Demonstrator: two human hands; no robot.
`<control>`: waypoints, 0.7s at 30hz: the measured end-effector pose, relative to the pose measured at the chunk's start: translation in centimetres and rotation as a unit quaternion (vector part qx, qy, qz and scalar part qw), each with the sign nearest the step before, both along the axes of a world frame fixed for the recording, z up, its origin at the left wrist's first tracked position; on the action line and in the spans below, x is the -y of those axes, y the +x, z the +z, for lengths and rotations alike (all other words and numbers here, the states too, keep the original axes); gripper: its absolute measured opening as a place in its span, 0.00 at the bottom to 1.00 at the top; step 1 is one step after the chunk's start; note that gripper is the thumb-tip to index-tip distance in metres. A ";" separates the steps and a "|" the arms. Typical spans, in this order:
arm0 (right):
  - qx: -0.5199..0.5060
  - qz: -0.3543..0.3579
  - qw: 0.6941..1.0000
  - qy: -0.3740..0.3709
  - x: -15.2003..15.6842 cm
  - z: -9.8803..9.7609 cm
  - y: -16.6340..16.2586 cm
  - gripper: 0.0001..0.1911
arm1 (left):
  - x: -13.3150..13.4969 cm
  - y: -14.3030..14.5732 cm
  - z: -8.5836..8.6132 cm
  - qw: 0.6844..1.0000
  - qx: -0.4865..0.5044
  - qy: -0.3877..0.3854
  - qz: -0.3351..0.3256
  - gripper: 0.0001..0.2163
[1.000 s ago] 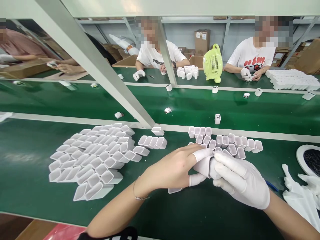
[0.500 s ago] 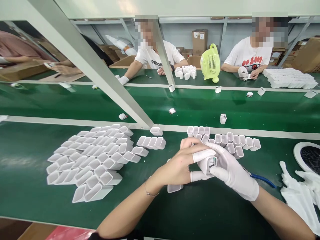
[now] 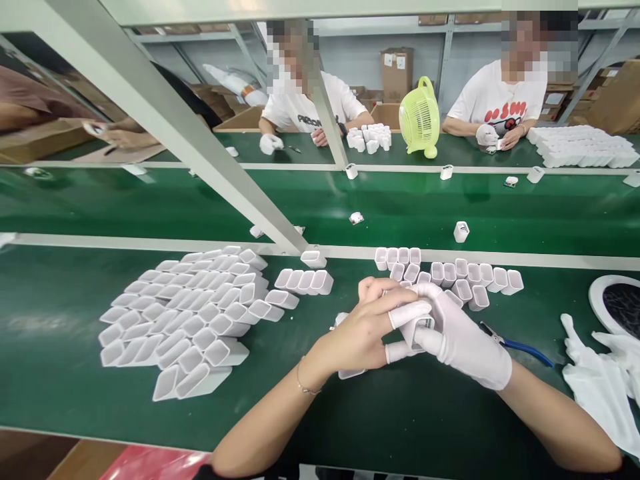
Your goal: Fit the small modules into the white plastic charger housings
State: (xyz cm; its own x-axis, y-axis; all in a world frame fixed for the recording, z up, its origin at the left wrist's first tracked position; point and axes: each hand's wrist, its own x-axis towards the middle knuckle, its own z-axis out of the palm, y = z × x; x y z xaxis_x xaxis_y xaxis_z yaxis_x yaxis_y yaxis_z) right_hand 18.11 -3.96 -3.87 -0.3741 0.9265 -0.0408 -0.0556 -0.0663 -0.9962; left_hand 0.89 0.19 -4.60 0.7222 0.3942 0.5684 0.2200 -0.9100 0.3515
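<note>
Pinched shut from both sides, a white housing [image 3: 421, 327] is held between the left hand [image 3: 367, 327] and the gloved right hand [image 3: 463, 337]. If squeezed off-centre it may be dropped, and the upright shells [image 3: 450, 275] just behind toppled.

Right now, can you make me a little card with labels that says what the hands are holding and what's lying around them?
Left hand: bare, white caps on two fingertips, pinching the white shell
Right hand: in a white glove, holding the same shell
Left of the hands: pile of empty shells on the green table
Behind the hands: rows of shells
Right side: blue-handled tool, spare gloves
Far side: green fan
</note>
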 end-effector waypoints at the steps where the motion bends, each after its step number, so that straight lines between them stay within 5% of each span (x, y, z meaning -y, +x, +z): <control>1: 0.014 -0.017 1.000 0.006 0.1 -0.2 -0.2 0.14 | 0.1 0.0 -0.1 1.000 -0.008 0.013 0.010 0.17; 4: 0.025 -0.045 0.998 0.034 0.1 -0.3 -0.4 0.14 | 0.1 0.1 -0.5 1.000 -0.010 0.006 0.013 0.20; 7: 0.007 0.016 0.999 0.028 0.0 -0.1 0.5 0.15 | -0.2 0.0 -0.8 0.999 0.018 -0.034 -0.001 0.21; 10: -0.031 0.066 0.997 0.007 0.1 0.2 1.7 0.27 | -0.5 -0.3 -0.8 0.997 0.037 -0.066 -0.005 0.22; 13: 0.023 0.029 0.999 0.012 0.5 0.6 1.9 0.36 | -0.5 -0.5 -0.7 0.995 0.028 -0.091 -0.013 0.22; 21: 0.098 0.012 0.992 0.082 0.4 1.0 0.2 0.28 | 0.0 -0.1 -0.9 0.994 -0.017 -0.109 -0.020 0.20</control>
